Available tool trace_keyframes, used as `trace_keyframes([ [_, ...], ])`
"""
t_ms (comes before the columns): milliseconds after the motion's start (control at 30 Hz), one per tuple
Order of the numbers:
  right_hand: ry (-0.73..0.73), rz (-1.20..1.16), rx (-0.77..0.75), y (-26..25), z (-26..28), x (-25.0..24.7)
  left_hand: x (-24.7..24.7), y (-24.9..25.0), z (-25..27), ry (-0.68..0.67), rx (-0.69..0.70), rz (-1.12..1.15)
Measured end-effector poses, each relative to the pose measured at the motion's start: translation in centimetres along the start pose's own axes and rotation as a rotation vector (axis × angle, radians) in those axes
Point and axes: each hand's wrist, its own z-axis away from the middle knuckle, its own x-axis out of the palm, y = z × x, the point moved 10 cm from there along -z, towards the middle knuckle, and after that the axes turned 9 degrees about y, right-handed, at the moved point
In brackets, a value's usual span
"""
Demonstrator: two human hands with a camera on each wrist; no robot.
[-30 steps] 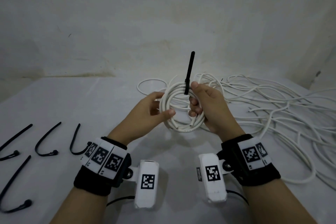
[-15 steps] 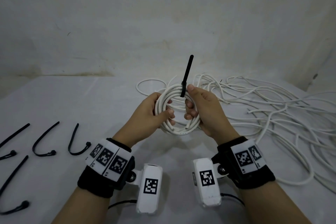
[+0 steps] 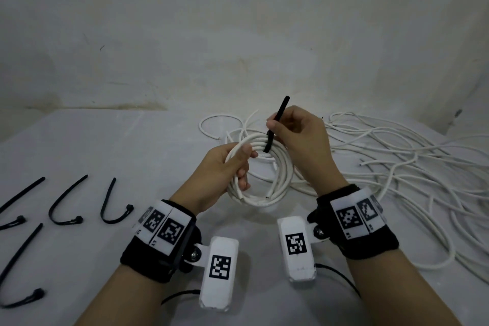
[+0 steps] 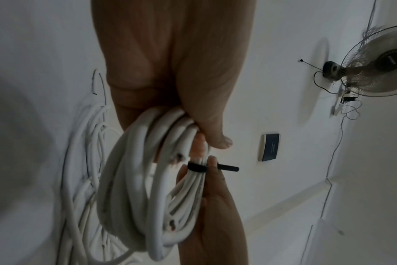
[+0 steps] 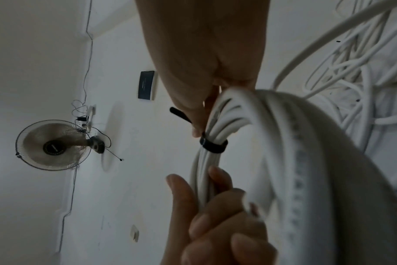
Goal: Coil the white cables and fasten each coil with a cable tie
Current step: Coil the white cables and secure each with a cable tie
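Nearest, lower edge of head view: 2 wrist cameras on black bands, marker tags facing up.

Left side of table: spare cable ties, black, 5 counted in part or whole, lying loose, well apart from the work.

Centre, held above the table: coil of white cable, several turns, 2 cut ends showing at its lower edge.

Left hand: fingers curled round the coil's left side, thumb on top, gripping the bundle.

Right hand: thumb and forefinger pinching the tail of the cable tie, remaining fingers loosely folded.

Cable tie: black, looped round the top of the coil, tail rising up and slightly right past the fingers.

Farther right: loose white cables, uncoiled, spread in a tangle to the table's right edge. Beyond: bare wall.

Step in hand, judged: cinching the tie on this coil. Next move calls for a steady pull on the tail away from the head while the left hand keeps the turns bunched; then the coil set aside and a fresh cable drawn from the tangle.

View differences: right wrist view shows the band closed snug round the bundled strands, hidden by fingers from the head camera. Both wrist views show a wall fan and a dark wall plate; head view shows neither. Spare ties visible in head view only.
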Motion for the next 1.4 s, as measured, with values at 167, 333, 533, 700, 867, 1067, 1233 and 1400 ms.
trace_keyframes([
  [167, 0.016, 0.137, -0.109, -0.8, -1.1, 0.3, 0.0, 0.2, 0.0, 0.013, -0.001, 0.0],
  [333, 0.068, 0.2, -0.158, -1.7, -2.0, 0.2, -0.2, 0.4, 0.0, -0.005, -0.013, -0.024],
  [533, -0.021, 0.153, 0.016, 0.1, -2.2, 1.8, -1.3, 1.6, -0.4, 0.064, 0.034, 0.04],
  [700, -0.138, -0.044, 0.211, 1.3, 0.0, 5.0, -3.8, 3.2, -0.5, 0.246, 0.083, 0.108],
  [867, 0.011, -0.027, 0.172, 0.5, -1.2, 7.1, -5.9, 5.6, -0.7, 0.382, 0.13, -0.279],
  [1067, -0.073, -0.133, 0.247, 1.1, -1.4, 13.1, -12.2, 8.1, -1.8, 0.51, -0.003, -0.393],
  [1233, -0.073, -0.186, 0.373, 6.2, -2.0, 17.1, -21.4, 10.7, -4.0, 0.629, -0.096, -0.406],
  [1400, -0.143, 0.089, 0.268, 11.0, -3.8, 20.0, -30.8, 12.3, -7.3, 0.714, -0.162, -0.575],
])
